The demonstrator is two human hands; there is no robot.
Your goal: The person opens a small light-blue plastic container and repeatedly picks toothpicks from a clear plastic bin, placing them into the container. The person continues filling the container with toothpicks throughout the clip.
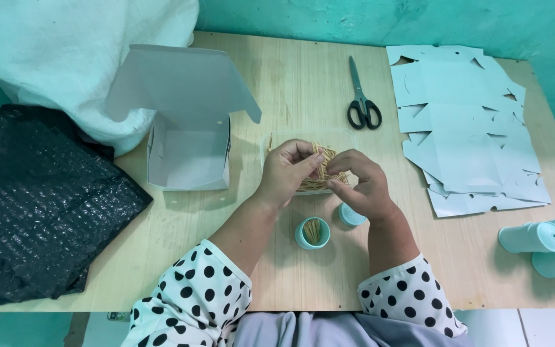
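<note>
My left hand (288,170) and my right hand (360,182) meet over a clear shallow tray (277,139) heaped with wooden toothpicks (321,181). Both hands pinch a small bunch of the toothpicks between their fingertips. Just below my hands stands a small teal round container (312,233), open, with a few toothpicks upright inside. Its teal lid (351,216) lies beside it, partly under my right wrist.
An open white cardboard box (187,135) stands at the left. Black-handled scissors (362,96) lie at the back. A stack of flat white box blanks (467,128) fills the right side. Closed teal containers (544,244) lie at the right edge. A black plastic bag (33,193) and white sack (65,45) sit at left.
</note>
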